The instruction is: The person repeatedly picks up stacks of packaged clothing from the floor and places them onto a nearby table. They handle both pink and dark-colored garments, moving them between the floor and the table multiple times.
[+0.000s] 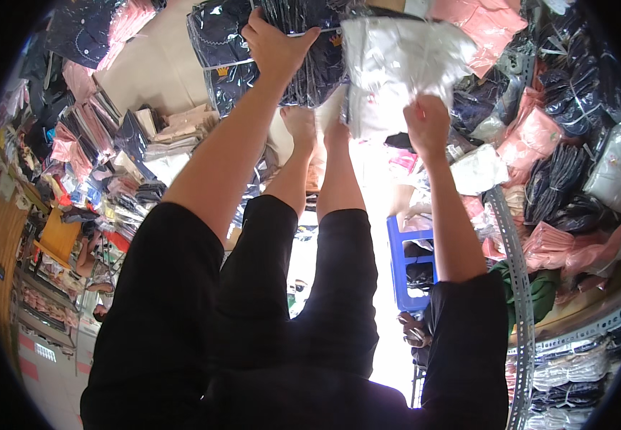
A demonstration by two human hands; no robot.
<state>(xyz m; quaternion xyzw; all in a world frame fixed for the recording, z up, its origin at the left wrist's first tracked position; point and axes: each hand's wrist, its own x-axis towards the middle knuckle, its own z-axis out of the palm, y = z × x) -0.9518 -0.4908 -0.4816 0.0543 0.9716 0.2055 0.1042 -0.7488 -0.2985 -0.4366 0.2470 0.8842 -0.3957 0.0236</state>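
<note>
My left hand (275, 51) lies with thumb and fingers spread across dark navy garments (305, 70) packed in clear plastic. A white strap (235, 64) runs around that bundle, and small crown motifs show on it. Whether the fingers grip it or only rest on it, I cannot tell. My right hand (428, 123) is closed in a fist on the near edge of a white plastic-wrapped garment bundle (396, 59). This white bundle is partly blurred and sits right beside the dark one. Both stand just beyond my bare feet (299, 126).
Pink wrapped garments (477, 27) lie past the white bundle. At right, a perforated metal rack (514, 274) holds piled packets. A blue plastic frame (396, 263) stands below my right forearm. Folded stacks (181, 129) lie at left, near beige sheeting (154, 59). Another person (98, 285) is far left.
</note>
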